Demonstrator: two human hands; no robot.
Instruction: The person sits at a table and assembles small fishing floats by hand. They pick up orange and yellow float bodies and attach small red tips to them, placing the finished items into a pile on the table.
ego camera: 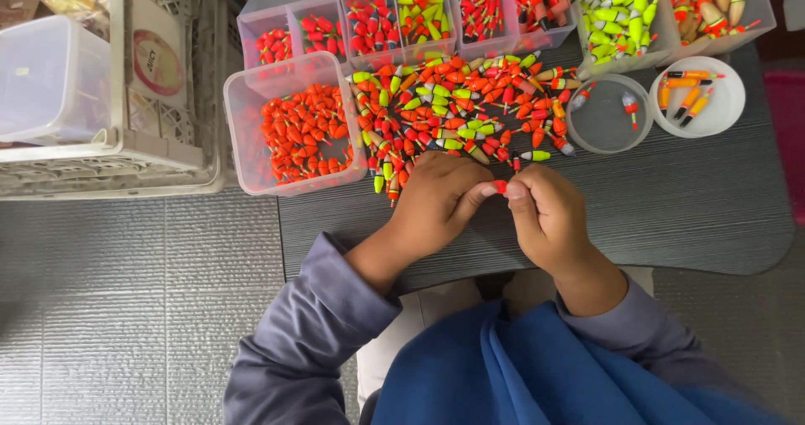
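My left hand (436,203) and my right hand (547,217) meet at the fingertips over the near part of a dark grey board (696,207). Between them they pinch one small red fishing float (500,187). Just beyond the fingers lies a loose pile of orange, red and yellow-green floats (457,111). Left of the pile stands a clear square tub (243,140) holding several small orange floats.
A clear compartment box (289,18) with sorted floats runs along the far edge. Two round clear dishes (608,123) (725,106) sit at the right, one with several orange floats. A white crate (126,152) with a plastic tub stands at left on the grey floor.
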